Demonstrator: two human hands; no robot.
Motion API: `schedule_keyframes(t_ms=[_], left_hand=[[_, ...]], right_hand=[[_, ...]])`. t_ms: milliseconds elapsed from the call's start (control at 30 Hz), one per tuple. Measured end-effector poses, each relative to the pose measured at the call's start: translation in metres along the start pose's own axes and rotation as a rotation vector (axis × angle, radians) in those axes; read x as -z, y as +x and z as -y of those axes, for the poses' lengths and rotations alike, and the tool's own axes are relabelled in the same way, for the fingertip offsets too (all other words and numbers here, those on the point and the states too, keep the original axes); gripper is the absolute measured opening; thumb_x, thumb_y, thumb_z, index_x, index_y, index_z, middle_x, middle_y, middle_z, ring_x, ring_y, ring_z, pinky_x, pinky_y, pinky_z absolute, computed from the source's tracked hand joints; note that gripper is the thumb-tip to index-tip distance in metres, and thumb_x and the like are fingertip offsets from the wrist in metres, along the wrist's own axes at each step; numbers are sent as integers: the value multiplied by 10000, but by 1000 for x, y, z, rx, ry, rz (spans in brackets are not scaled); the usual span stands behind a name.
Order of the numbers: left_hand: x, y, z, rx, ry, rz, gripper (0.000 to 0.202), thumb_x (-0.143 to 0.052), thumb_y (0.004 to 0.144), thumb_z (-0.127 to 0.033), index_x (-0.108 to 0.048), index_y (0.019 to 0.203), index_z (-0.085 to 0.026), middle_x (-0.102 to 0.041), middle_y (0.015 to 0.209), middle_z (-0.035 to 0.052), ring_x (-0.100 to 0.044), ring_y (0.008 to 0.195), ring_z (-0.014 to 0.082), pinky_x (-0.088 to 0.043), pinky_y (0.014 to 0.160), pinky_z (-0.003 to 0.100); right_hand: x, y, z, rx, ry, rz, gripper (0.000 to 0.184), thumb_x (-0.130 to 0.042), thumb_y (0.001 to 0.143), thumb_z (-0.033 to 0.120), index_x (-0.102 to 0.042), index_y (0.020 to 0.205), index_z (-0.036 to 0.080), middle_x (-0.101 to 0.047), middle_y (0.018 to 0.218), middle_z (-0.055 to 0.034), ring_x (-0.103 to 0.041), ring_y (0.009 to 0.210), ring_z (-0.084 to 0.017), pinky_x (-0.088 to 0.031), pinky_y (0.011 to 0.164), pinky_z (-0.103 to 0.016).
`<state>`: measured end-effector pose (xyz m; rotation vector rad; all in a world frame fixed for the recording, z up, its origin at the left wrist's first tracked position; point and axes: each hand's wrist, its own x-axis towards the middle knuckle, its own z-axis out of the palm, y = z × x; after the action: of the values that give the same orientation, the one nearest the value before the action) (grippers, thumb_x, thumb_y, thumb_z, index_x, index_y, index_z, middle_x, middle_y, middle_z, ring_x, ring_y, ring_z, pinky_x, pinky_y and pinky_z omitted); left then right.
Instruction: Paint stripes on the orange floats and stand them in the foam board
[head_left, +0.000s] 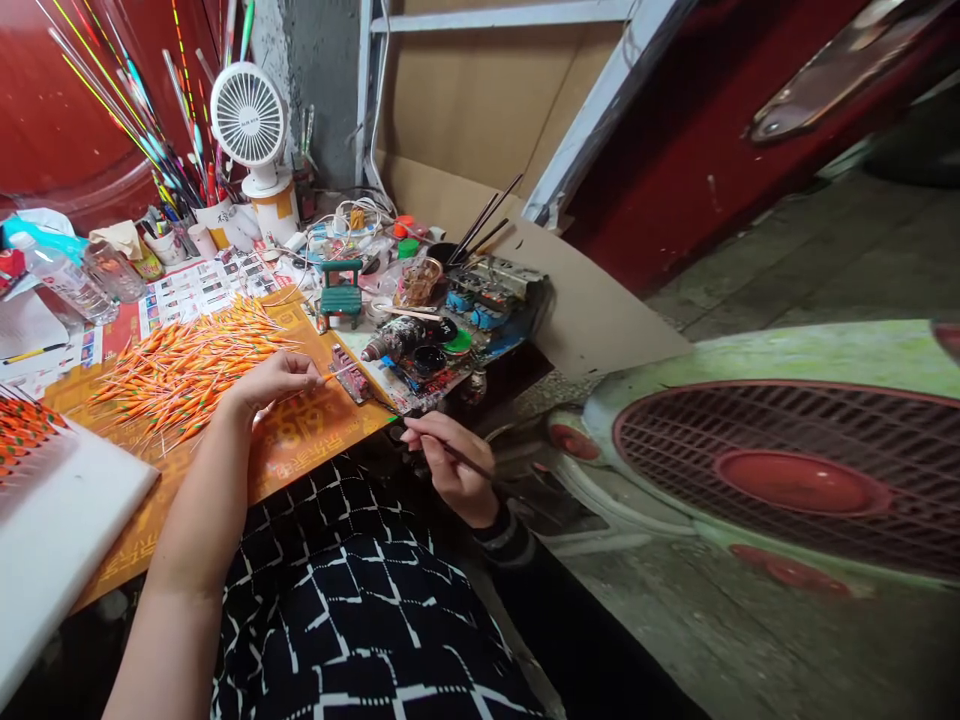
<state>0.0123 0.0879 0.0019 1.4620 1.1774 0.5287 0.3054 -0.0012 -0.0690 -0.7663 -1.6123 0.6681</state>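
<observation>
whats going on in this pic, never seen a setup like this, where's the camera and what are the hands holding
There is no machine here. The picture comes from a camera worn on a person's head, looking forward and down, so the bare arms at the bottom are that person's own. The left hand pinches a thin orange stick. The right hand holds a thin paintbrush much like a pen. Under the left hand, a heap of orange sticks, which look like fishing floats, lies on a printed orange sheet. Farther back are small paint pots, a tiny green chair and a white desk fan. At the far left, more orange sticks stand in a white board.
</observation>
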Motion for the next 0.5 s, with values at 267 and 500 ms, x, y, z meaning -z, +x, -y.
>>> schedule_keyframes(t_ms=[267,500], left_hand=[[-9,4,1,-27,-65,-32,318,-778,707,-414,-650,700,-123,-569,596,-13,-459,517,62,-312,499,204],[-12,13,10,-33,-100,-16,362,-797,687,-453,-672,716,-115,-587,601,-8,-443,503,57,-284,491,206]], right_hand=[[-34,-4,-15,50,1,-20,232,-544,971,258,-717,1125,276,-753,886,-55,-718,804,-213,-629,723,-384],[-59,-5,-34,85,-5,-110,235,-528,984,223,-707,1128,270,-756,916,-59,-722,792,-198,-629,742,-374]])
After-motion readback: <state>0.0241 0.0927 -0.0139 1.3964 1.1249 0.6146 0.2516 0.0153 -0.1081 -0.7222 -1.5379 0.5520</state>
